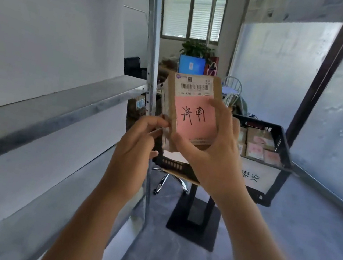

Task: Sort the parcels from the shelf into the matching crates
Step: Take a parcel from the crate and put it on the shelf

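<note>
A small cardboard parcel (191, 108) is held up at chest height in front of the camera, gripped between both bare hands beside a grey metal shelf (63, 102). The right hand (213, 154) is wrapped around the parcel's lower right corner, thumb curled under the bottom edge and fingers laid along the right side. The left hand (139, 145) pinches the parcel's left edge between thumb and fingertips. A pink label (194, 120) with black handwritten characters is seen on the parcel's front face, below a white shipping label (193, 86) with a barcode.

Behind and to the right of the parcel, a black crate (276, 136) is shown resting on a black pedestal stand (195, 218); a white sign (255, 175) with printed characters is fixed to the crate's front wall. Several flat parcels with pink labels (259, 147) lie inside it, against the right wall. A second black crate (174, 166) is partly visible below the held parcel, mostly hidden by the hands.

The shelf boards at the left edge of the frame appear bare where they can be seen. In the background, a lit blue screen (191, 65), a potted plant (197, 49) and a window with blinds (193, 8) are visible, with frosted glass panels (274, 74) along the right side.
</note>
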Motion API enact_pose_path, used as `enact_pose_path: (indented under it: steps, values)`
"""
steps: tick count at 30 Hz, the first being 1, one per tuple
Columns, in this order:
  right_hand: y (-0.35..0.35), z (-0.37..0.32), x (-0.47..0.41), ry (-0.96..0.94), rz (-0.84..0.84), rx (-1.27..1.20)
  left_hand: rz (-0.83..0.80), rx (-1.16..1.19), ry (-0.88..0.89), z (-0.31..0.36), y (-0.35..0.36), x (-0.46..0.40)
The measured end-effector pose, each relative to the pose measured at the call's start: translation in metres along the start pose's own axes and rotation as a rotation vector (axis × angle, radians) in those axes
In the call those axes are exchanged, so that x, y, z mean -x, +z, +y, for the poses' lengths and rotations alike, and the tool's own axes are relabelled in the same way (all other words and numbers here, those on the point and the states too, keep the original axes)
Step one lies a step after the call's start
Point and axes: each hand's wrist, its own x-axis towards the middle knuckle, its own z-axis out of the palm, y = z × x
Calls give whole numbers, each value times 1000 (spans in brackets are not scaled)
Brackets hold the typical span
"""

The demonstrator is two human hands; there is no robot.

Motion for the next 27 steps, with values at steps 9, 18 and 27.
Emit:
enact_pose_path:
  steps: [9, 18, 27]
  values:
    - [74, 32, -69, 84, 53, 285, -121, 39, -54, -61, -20, -99]
    - [133, 137, -149, 128, 0, 282, -79, 17, -222, -152, 10, -200]
    - [151, 287, -265, 337, -44, 220, -135, -47, -429, -242, 94, -343]
